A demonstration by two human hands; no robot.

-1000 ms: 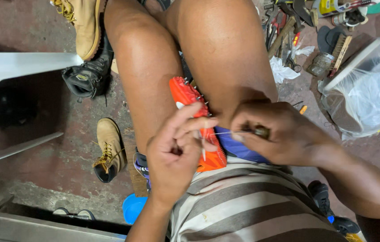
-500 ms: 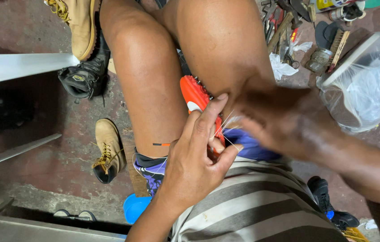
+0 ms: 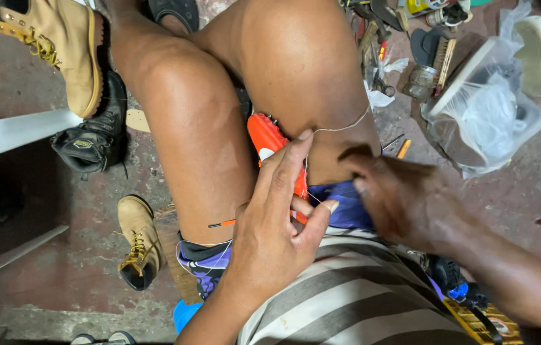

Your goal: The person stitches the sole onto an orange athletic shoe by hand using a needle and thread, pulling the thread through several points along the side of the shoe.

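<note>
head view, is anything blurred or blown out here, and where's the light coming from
Head view: the right hand is smeared by motion blur, while the left hand and the orange shoe stay sharp; light falls from above, with sheen on the knees and glare on the clear plastic bag; the left floor edge sits in shadow.

A shoe (image 3: 269, 144) is sitting wedged between the person's two thighs, with the left hand (image 3: 270, 230) lying over its near end and the right hand (image 3: 404, 201) pressing just to the right of it. A thread (image 3: 340, 128) is running from between the hands up across the right thigh. On the floor (image 3: 60, 268) to the left, a work boot (image 3: 137, 243) is lying near the left thigh, and behind it a second boot (image 3: 91, 137) is resting under a third boot (image 3: 60, 48). To the right, well apart from the hands, a plastic bag (image 3: 487, 115) is lying, with a brush (image 3: 443, 61) and a small jar (image 3: 421, 82) just behind it
</note>
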